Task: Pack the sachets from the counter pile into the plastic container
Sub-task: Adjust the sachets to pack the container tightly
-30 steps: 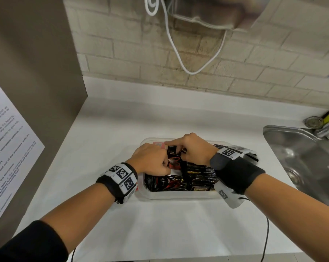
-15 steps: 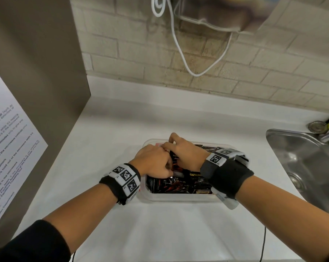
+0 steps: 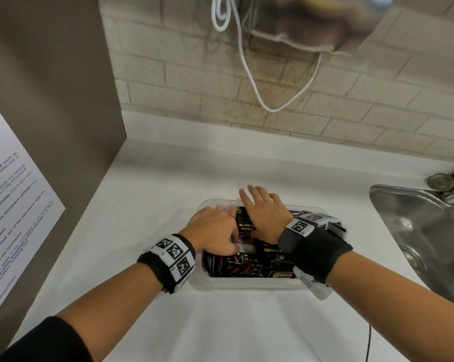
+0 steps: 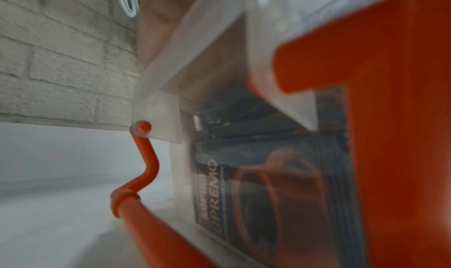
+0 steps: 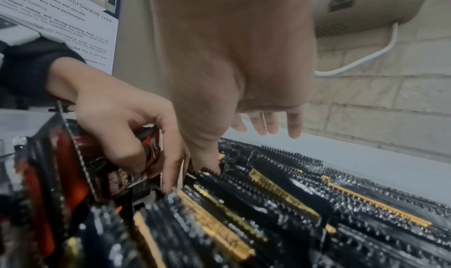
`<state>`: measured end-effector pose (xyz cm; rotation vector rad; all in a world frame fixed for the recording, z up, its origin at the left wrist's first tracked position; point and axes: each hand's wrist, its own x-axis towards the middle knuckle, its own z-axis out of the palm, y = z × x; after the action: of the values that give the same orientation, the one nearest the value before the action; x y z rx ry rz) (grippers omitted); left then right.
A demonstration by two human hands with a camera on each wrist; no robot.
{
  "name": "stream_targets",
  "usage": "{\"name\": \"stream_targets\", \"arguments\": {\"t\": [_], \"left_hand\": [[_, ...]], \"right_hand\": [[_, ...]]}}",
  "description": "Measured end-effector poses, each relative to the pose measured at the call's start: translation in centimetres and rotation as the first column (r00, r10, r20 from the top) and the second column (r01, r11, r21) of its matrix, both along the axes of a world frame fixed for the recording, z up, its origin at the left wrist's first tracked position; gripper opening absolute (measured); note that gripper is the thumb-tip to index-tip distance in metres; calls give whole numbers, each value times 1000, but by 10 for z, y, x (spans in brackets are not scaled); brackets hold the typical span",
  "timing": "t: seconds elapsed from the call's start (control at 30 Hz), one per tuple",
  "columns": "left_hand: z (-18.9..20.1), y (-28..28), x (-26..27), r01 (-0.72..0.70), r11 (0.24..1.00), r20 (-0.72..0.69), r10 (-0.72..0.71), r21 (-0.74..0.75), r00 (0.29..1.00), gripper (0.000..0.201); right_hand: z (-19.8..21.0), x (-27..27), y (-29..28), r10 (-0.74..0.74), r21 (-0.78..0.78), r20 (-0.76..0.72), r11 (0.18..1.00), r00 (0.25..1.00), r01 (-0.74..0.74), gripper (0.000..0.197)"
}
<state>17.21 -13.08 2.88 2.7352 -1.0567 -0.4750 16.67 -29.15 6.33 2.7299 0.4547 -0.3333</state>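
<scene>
The plastic container [image 3: 246, 282] stands on the white desk [image 3: 246, 322], between the two wrists, and is packed close with black-and-gold sachets [image 5: 280, 201] set on edge in rows. No loose pile is seen on the desk, so the packing is judged to be near its end.

The left hand [image 3: 215, 235] is curled down at the container's left end; its grip is closed on a red-and-black sachet [image 5: 117, 177], which is being worked into the row there. The right hand [image 3: 263, 218] is laid over the standing rows with its grip wide and holding nothing, the fingers [image 5: 294, 125] stretched past the far rim.

For the step to go well, the rows are best held back with the flat right palm so that a slot is kept free. The sachet should be fed in edge first and upright, not forced from above, since the toothed edges are likely to catch on neighbours. It should be let go only once seated level with the rest.
</scene>
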Motion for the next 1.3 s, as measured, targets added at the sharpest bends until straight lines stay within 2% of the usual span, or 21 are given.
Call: {"name": "stream_targets", "arguments": {"t": [0.17, 0.33, 0.4, 0.57, 0.63, 0.7, 0.77, 0.87, 1.13, 1.3], "left_hand": [[-1, 1, 1, -10, 999, 10, 10, -32, 1000, 53], [2, 2, -2, -2, 1000, 13, 2, -27, 1000, 34], [3, 2, -2, -10, 999, 24, 11, -31, 1000, 27], [6, 2, -2, -9, 1000, 1, 9, -1, 1000, 28], [6, 1, -2, -15, 1000, -1, 15, 18, 1000, 25], [6, 1, -2, -15, 999, 6, 15, 32, 1000, 24], [6, 1, -2, -15, 999, 14, 14, 39, 1000, 25], [5, 2, -2, -4, 999, 23, 3, 36, 1000, 23], [5, 4, -2, 42, 999, 17, -43, 32, 999, 28], [3, 3, -2, 31, 999, 34, -33, 44, 999, 32]], "right_hand": [[-1, 1, -1, 3, 100, -54, 995, 999, 2, 98], [3, -2, -4, -14, 175, -124, 984, 992, 35, 110], [8, -5, -3, -10, 187, -129, 982, 992, 34, 108], [18, -24, 0, 52, 251, 114, 965, 992, -80, 52], [20, -28, -2, 70, 337, 87, 937, 994, -95, 37], [22, -30, -5, 96, 395, -30, 915, 995, -77, 21], [23, -31, -7, 140, 359, -117, 929, 983, -89, 13], [18, -33, -7, 169, 261, -185, 958, 968, -118, 23], [9, -33, 7, 161, 92, -251, 986, 954, -142, 31], [1, -33, 19, 129, -44, -284, 988, 950, -148, 27]]}}
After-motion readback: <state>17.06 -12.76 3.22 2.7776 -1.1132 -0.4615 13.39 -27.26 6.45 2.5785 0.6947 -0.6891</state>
